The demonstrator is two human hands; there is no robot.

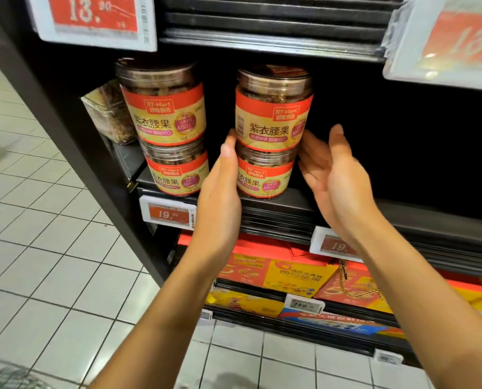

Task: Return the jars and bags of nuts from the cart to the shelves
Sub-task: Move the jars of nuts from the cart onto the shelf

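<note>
- Both hands are flanking a stack of jars, gripping nothing: the left hand (220, 186) is lying straight-fingered against its left side, and the right hand (329, 169) is hovering open-palmed just beside its right.
- Round, clear plastic, with glossy red-and-gold labels, the upper jar (273, 113) is sitting on the lower jar (265, 175) at the dark shelf (290, 204) front edge.
- Toward the shelf's left end, a matching stacked pair (169, 136) is standing.

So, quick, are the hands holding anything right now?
Left hand: open, straight fingers against the left side of the right jar stack.
Right hand: open, at the stack's right side, gripping nothing.
</note>
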